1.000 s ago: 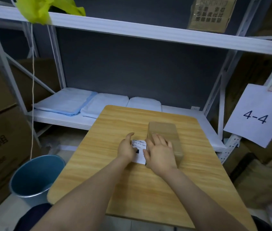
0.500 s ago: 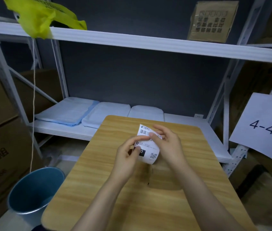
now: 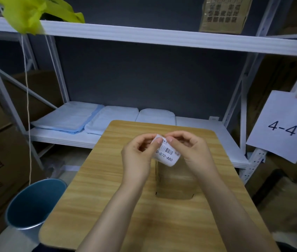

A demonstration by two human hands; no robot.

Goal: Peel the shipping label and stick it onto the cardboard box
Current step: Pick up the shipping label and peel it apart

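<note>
We hold the label (image 3: 167, 155) pinched at its top edge between the fingertips of our left hand (image 3: 138, 157) and right hand (image 3: 189, 151), above the box (image 3: 174, 180), apparently starting the peel; next, separate the backing.

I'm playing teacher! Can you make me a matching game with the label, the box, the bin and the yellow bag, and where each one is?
Things:
1. label
2. box
3. bin
4. yellow bag

Places:
A. on the floor, left of the table
B. on the top shelf
C. pinched between both hands
D. on the table, below the hands

Pairs: 1-C, 2-D, 3-A, 4-B
</note>
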